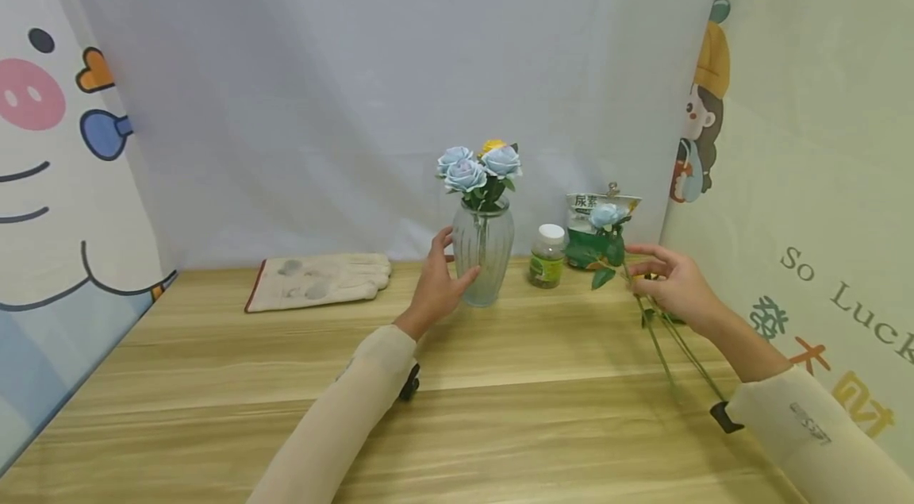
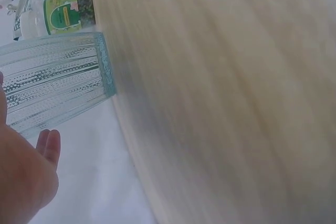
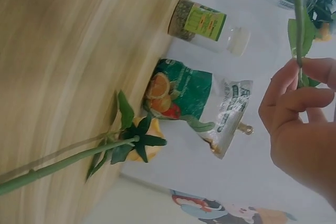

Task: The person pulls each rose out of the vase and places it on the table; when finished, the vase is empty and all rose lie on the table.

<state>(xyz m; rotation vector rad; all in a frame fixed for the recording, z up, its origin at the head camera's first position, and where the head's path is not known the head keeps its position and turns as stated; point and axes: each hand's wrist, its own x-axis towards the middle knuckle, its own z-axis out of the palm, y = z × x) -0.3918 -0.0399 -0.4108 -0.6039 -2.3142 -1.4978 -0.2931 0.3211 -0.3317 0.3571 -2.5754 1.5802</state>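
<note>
In the head view, a ribbed clear glass vase [image 1: 483,254] stands upright holding several pale blue artificial roses [image 1: 466,175] and one yellow rose [image 1: 493,145]. My left hand [image 1: 437,286] holds the vase's left side, with the thumb across its front. Its little-finger side shows beside the glass vase [image 2: 58,77] in the left wrist view. Off to the right, my right hand [image 1: 674,282] pinches the green stem [image 3: 297,19] of a single blue rose [image 1: 608,216], raised with the bloom up. A yellow rose [image 3: 149,142] lies near that hand on the table.
Right of the vase stands a white-capped jar [image 1: 547,258] with a green label. Behind the held rose is a green and white bag [image 1: 581,234] with a clip on top. Pale work gloves [image 1: 321,279] lie at the back left. Curtains border the wooden table [image 1: 500,409].
</note>
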